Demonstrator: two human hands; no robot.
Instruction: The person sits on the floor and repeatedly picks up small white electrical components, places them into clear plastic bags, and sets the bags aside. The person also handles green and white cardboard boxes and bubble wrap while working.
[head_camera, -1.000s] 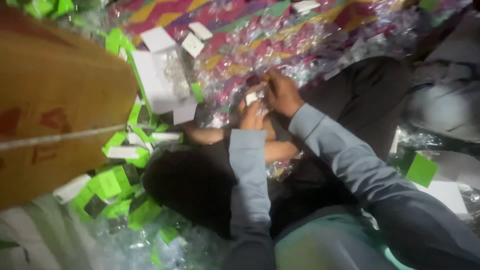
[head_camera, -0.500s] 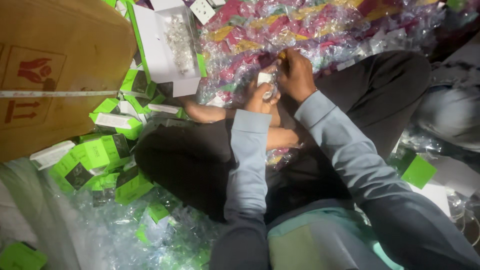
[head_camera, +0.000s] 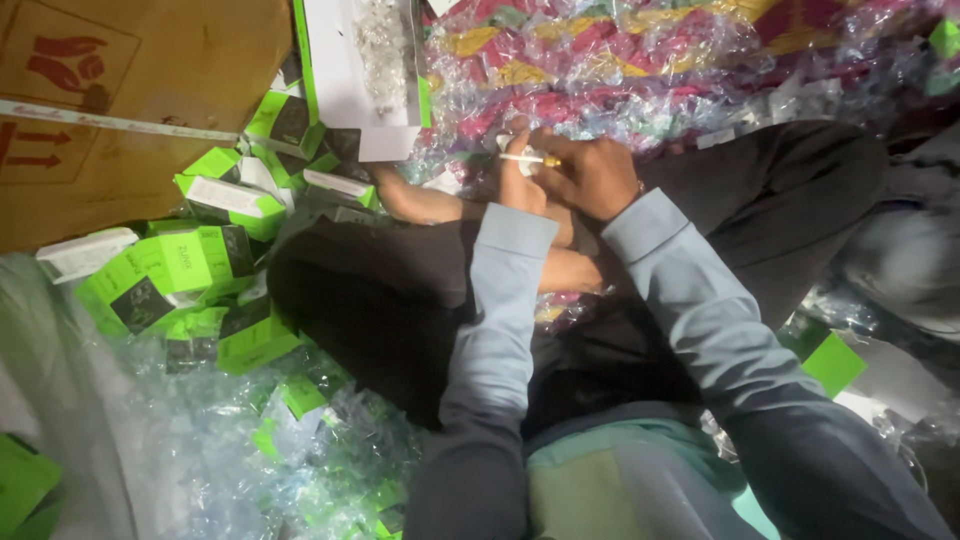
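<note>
My left hand (head_camera: 518, 178) and my right hand (head_camera: 592, 172) meet above my crossed legs in black trousers (head_camera: 390, 300). Between them they hold a small white stick-like item with a yellowish tip (head_camera: 530, 159). The right hand's fingers pinch the tip end, and the left hand's fingers close around the white end. Both arms wear light grey-blue sleeves. What exactly the small item is cannot be made out.
A pile of green and white small boxes (head_camera: 200, 260) lies at my left. A brown cardboard carton (head_camera: 130, 90) stands at the top left. An open white box (head_camera: 360, 70) holds clear bits. Clear plastic wrappers (head_camera: 640, 70) cover a colourful mat ahead.
The view has shifted, so the carton and the boxes sit further left and up. My hands stay together on the small white item.
</note>
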